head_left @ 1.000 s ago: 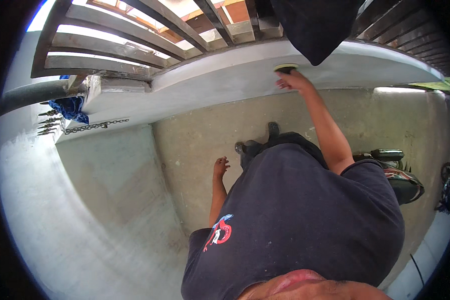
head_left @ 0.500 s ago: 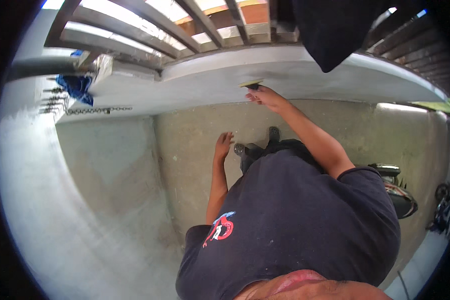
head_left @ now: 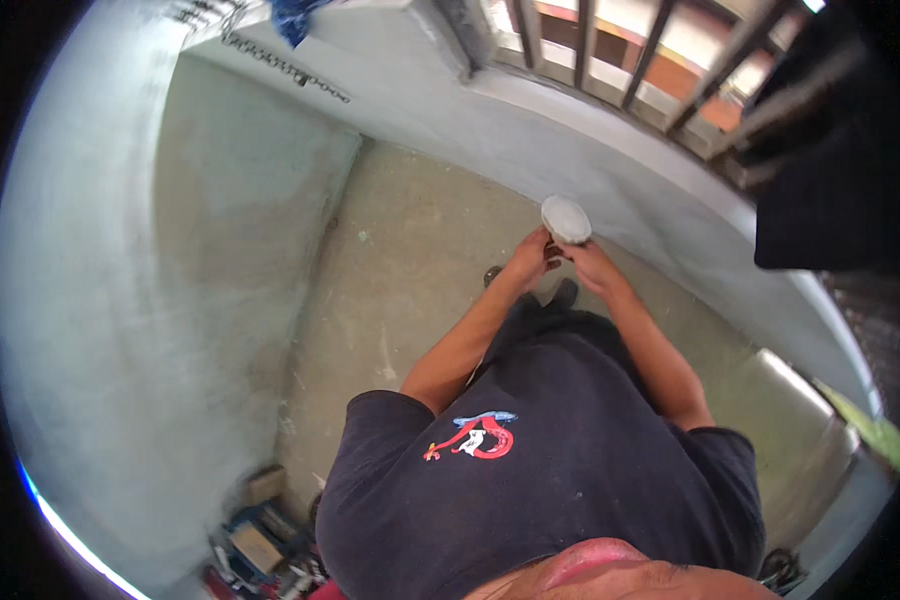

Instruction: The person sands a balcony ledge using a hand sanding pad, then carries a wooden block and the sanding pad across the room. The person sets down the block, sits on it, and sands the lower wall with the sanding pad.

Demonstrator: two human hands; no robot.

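1. A small round object [head_left: 566, 219] sat a little above and right of the frame's centre, held up in front of the person's chest.
2. It looked like a disc or shallow lid, pale grey-white, with a flat, dusty-looking face turned up toward the camera and slightly tilted.
3. Its rim appeared a touch darker than the face; what lay under it could not be made out.
4. Fingers touched it from below on both sides, at its lower left and lower right edge, and it stood out against the grey ledge behind it.
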